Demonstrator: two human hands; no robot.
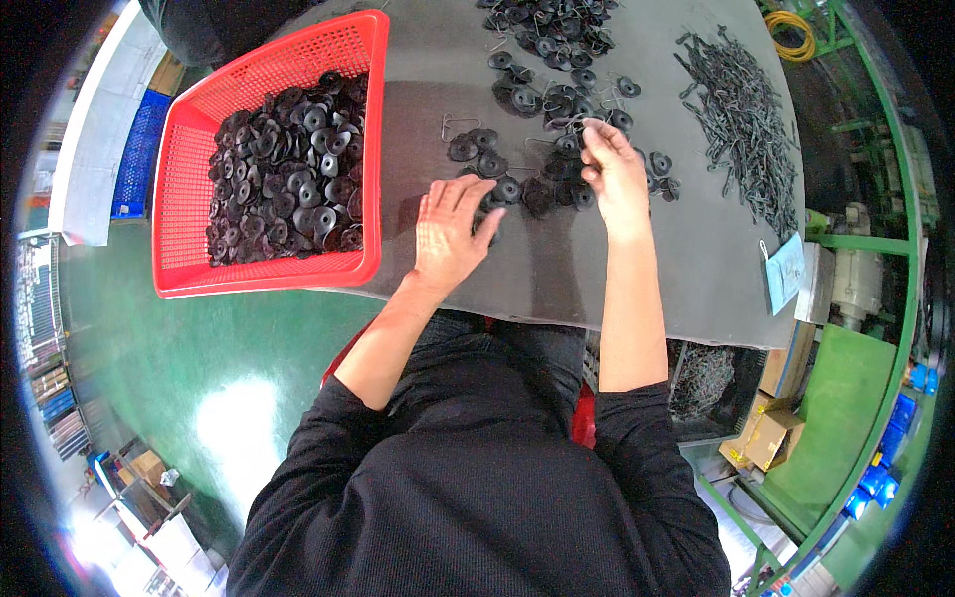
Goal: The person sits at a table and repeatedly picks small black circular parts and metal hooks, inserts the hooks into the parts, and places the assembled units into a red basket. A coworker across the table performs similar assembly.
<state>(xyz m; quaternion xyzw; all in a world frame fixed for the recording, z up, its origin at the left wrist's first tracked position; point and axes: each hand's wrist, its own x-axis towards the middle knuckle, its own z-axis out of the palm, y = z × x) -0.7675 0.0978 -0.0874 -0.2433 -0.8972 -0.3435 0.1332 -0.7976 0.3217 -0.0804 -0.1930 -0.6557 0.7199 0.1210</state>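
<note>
1. On the grey desk [637,269], one red basket [199,239] is seen heaped with black discs [288,174], too many to count.
2. One pile of dark clips [741,119] lies right.
3. Loose discs [517,189] are being sorted; the left hand [448,234] is spread flat on them.
4. The right hand [612,174] is pinched narrow on a wire hook [575,124]; a steady grip is judged needed next.

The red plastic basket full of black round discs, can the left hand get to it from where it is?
Probably yes. The left hand lies flat on the grey table, just right of the red plastic basket. Nothing stands between them, and the basket's top is open, so the black round discs look easy to reach.
</note>
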